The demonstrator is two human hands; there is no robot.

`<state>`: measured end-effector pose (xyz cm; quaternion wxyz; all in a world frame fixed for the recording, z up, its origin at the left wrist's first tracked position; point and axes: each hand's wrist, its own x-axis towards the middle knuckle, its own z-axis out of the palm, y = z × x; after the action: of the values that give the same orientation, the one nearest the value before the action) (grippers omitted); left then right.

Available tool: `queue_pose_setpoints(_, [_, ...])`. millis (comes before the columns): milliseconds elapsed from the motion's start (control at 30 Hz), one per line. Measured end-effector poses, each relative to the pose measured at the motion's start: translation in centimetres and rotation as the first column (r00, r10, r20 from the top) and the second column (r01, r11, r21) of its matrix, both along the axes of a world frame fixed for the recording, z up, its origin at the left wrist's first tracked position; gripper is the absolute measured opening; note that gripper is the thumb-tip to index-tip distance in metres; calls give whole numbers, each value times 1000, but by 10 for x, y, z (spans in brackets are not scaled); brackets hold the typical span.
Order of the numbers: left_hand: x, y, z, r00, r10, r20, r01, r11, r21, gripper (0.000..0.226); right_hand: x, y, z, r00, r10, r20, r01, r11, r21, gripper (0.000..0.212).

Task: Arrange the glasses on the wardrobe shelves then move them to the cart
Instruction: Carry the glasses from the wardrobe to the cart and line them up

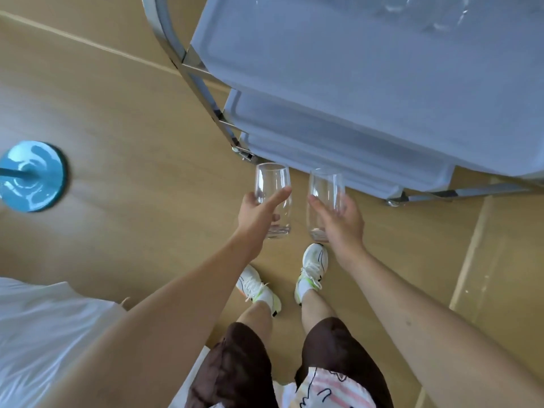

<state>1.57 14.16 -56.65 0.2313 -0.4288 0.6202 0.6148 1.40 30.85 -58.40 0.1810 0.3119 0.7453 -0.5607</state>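
Two upright stemless glasses, left glass (272, 198) gripped in the left hand (255, 214) and right glass (325, 204) in the right hand (341, 220), held side by side just short of the cart (353, 92); top tray ahead and to the right, nearer the right hand.

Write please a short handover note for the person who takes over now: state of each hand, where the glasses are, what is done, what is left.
Left hand: grips one clear glass.
Right hand: grips a second glass.
Both glasses are in the air, just short of the grey cart.
Done: faint glasses seem to stand already on the top tray's far end.
Left: set these two on the cart. The wardrobe is out of view, so check it for more.
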Motion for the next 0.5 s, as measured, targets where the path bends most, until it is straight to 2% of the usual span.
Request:
queue_pose_setpoints(133, [-19,16,-31,1000,-14,0,14,1000,-15,92,-9,19,-32,1000,-20,-7,20,1000,15,45])
queue_pose_setpoints(300, [-42,36,-71,996,-75,-47,74,997,-15,96,-24,33,-67,999,-18,-34,19,999,33,62])
queue_pose_setpoints(433, [-49,44,-98,987,-135,-83,134,991,-25,88,-32,32,-91,993,-86,-81,88,996,14,38])
queue_pose_setpoints(500, [-53,42,-109,983,-153,-105,151,988,-24,83,-37,30,-101,990,-99,-97,99,995,-6,49])
